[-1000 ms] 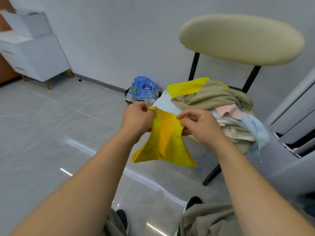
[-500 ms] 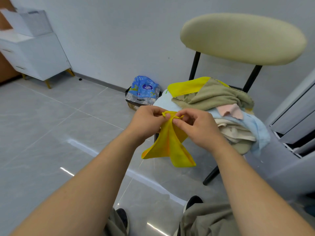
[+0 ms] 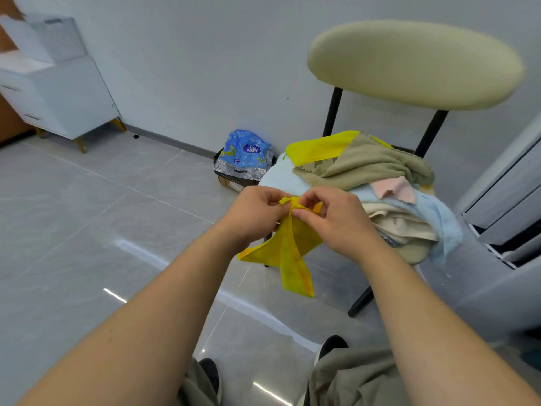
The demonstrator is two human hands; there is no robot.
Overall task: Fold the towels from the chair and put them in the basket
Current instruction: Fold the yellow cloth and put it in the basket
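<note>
A white cabinet [image 3: 61, 98] stands against the wall at the far left of the tiled floor [image 3: 87, 215]. Further right, by the wall, a blue plastic bag [image 3: 247, 149] sits on a dark container [image 3: 234, 180]. The left hand [image 3: 254, 215] has its fingers curled and pinches the bunched top edge of a yellow towel [image 3: 289, 253]. The towel hangs in the air just in front of the front left edge of the chair [image 3: 409, 63] seat, its two loose ends drooping above the floor. The right hand [image 3: 336, 221] pinches the same bunched edge between thumb and fingertips, touching the left hand's fingers. On the seat lies a pile of towels [image 3: 377, 174], yellow, olive, pink, cream and light blue, the blue one hanging over the seat's right edge. A grey unit [image 3: 509, 200] stands at the far right.
</note>
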